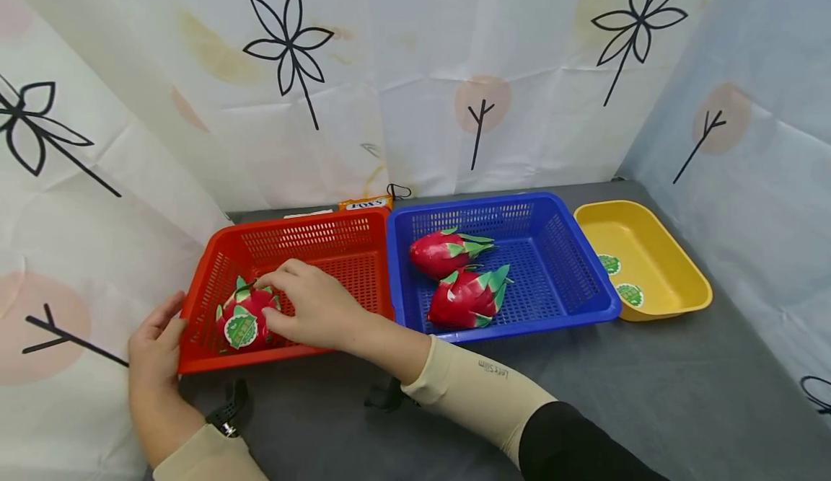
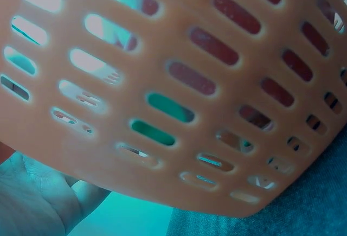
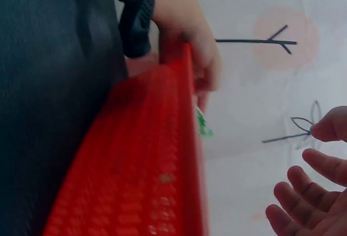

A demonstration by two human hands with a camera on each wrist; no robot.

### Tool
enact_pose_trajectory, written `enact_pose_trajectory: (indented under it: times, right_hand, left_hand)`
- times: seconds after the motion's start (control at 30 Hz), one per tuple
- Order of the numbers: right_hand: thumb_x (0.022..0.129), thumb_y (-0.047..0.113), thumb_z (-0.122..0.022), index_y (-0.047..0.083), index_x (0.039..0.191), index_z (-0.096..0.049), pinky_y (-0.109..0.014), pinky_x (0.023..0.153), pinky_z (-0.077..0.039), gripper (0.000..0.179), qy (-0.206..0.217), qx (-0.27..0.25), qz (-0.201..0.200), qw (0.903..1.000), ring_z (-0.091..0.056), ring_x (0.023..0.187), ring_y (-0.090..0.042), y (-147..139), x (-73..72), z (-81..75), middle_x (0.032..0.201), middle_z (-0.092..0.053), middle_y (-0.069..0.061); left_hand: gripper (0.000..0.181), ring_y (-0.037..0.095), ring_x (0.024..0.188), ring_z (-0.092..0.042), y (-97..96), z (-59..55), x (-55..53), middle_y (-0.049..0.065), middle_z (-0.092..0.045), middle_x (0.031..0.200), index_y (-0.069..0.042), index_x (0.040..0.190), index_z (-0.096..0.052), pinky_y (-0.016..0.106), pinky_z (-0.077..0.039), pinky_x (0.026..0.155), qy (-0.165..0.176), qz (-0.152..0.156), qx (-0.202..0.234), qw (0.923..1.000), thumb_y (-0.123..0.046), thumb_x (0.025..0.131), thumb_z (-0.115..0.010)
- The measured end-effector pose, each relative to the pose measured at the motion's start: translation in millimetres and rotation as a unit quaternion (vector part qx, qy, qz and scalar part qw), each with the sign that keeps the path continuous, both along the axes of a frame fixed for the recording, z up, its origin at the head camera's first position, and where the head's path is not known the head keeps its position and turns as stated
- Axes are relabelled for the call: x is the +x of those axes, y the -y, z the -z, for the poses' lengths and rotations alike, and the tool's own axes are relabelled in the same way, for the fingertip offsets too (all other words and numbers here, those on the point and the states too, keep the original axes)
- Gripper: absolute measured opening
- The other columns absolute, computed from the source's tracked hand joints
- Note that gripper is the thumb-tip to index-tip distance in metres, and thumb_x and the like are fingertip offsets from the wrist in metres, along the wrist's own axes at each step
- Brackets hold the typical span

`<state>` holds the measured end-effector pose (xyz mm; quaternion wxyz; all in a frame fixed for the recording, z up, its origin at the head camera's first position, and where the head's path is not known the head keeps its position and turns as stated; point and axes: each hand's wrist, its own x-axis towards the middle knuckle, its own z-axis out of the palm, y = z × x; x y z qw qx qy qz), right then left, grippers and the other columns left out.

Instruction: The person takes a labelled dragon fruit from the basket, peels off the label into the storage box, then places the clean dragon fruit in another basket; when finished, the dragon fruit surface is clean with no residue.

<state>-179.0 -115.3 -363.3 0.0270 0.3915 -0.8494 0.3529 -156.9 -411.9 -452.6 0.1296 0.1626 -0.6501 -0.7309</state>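
In the head view, a dragon fruit point(image 1: 249, 316) with a round green-and-white sticker point(image 1: 241, 329) lies in the left part of the red basket point(image 1: 353, 355). My left hand point(image 1: 154, 355) grips that basket's left rim; the left wrist view shows its palm point(image 2: 40, 198) beside the slotted wall. Over the dragon fruit is my right hand point(image 1: 318, 308), its fingertips near the fruit's top. The right wrist view has the right hand point(image 3: 317, 192) with fingers spread and nothing held. Whether it touches the fruit is unclear.
A blue basket point(image 1: 584, 314) with two dragon fruits point(image 1: 464, 299) adjoins the red one. Beyond it, a yellow tray point(image 1: 675, 279) holds two round stickers point(image 1: 630, 294). An orange packet point(image 1: 365, 203) lies behind the baskets on the grey table point(image 1: 649, 402). Patterned cloth hangs around.
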Motion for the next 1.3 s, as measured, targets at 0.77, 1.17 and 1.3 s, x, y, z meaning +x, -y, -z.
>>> enact_pose_trajectory:
  times: [0.77, 1.17, 1.3]
  right_hand:
    - [0.099, 0.025, -0.063, 0.016, 0.149, -0.053, -0.024, 0.088, -0.050, 0.052, 0.134, 0.169, 0.108, 0.9705, -0.060, 0.116, -0.010, 77, -16.8, 51.8, 0.137, -0.059, 0.002]
    - [0.097, 0.031, -0.069, 0.019, 0.126, -0.065, -0.026, 0.062, -0.052, 0.032, 0.101, 0.282, 0.120, 0.9467, -0.063, 0.085, -0.007, 76, -20.0, 55.5, 0.106, -0.068, 0.007]
    - [0.094, 0.041, -0.074, 0.016, 0.119, -0.067, -0.025, 0.063, -0.052, 0.036, 0.111, 0.284, 0.129, 0.9438, -0.064, 0.079, -0.007, 75, -24.8, 58.4, 0.100, -0.071, 0.009]
  left_hand:
    - [0.047, 0.001, 0.089, -0.065, -6.1, 2.8, -5.2, -0.017, -0.069, 0.112, -0.011, 0.145, -0.060, 0.013, -0.054, 0.073, 0.008, -0.025, -0.003, 0.9997, -0.001, 0.101, -0.045]
    - [0.048, 0.001, 0.091, -0.066, -3.6, 3.8, -3.6, -0.016, -0.069, 0.113, -0.010, 0.145, -0.060, 0.013, -0.054, 0.075, -0.003, -0.018, 0.001, 0.9998, 0.001, 0.101, -0.045]
    - [0.049, 0.000, 0.093, -0.064, -2.2, 3.3, -5.8, -0.016, -0.067, 0.116, -0.010, 0.148, -0.056, 0.013, -0.054, 0.076, 0.015, -0.023, -0.010, 0.9996, -0.001, 0.101, -0.045]
